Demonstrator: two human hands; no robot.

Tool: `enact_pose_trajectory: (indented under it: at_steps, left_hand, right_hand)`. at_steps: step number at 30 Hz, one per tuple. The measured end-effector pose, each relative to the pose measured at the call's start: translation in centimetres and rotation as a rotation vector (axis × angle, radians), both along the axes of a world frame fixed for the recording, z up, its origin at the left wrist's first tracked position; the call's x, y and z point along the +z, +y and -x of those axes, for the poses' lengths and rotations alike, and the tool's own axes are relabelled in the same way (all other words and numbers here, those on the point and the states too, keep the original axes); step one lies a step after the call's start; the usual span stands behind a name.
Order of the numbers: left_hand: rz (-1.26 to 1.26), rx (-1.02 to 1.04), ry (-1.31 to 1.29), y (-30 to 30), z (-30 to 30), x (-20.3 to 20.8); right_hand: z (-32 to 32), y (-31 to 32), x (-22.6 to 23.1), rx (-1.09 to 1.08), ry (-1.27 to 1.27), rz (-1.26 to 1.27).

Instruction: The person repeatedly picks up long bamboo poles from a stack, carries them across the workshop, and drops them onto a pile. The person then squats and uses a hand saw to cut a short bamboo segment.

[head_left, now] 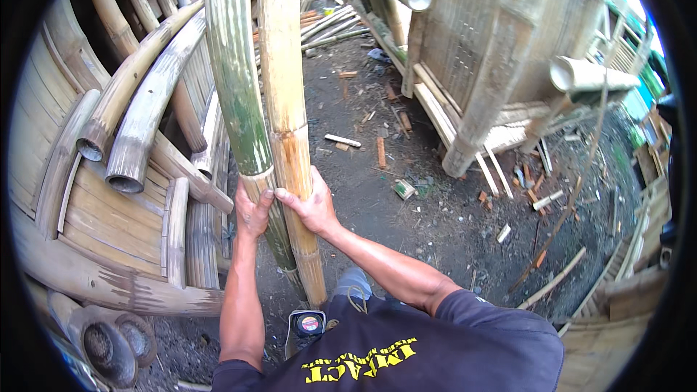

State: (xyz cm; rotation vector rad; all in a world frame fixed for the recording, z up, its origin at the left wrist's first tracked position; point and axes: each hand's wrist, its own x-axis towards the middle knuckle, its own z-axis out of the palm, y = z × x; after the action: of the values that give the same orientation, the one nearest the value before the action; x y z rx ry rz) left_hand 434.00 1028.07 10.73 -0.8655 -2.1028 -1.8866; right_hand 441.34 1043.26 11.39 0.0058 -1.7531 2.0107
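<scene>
Upright, side by side and leaning slightly, between the hands at centre: two bamboo poles, smooth, round and ringed at the joints. To the left, a green pole streaked with pale scrapes; to the right, a tan pole, straw-yellow with brown patches. Wrapped around the green pole near a pale joint: the left hand. Clasped on the tan pole at the same height: the right hand, with thumbs meeting in front and most fingers hidden behind. Near the lower pole ends, a small pale-rimmed container with a round, colour-faced object inside, too small to identify. At left, two curved, hollow-ended poles above a slatted panel of flat bamboo strips. At right, a ribbed bamboo wall. Below, dark, crumbly soil strewn with reddish, blocky fragments and split bamboo scraps
</scene>
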Motion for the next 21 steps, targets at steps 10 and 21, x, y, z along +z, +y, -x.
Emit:
enact_pose_trajectory:
  at_steps: [10, 21]
  left_hand:
    - [0.100, 0.194, -0.128, 6.5, 23.6, -2.0]
    - [0.109, 0.150, -0.205, 16.3, 57.5, -1.7]
  right_hand:
    - [27.4, 7.1, -4.1, 0.142, -0.020, 0.094]
    - [60.9, 15.6, -4.6, 0.079, -0.076, 0.212]
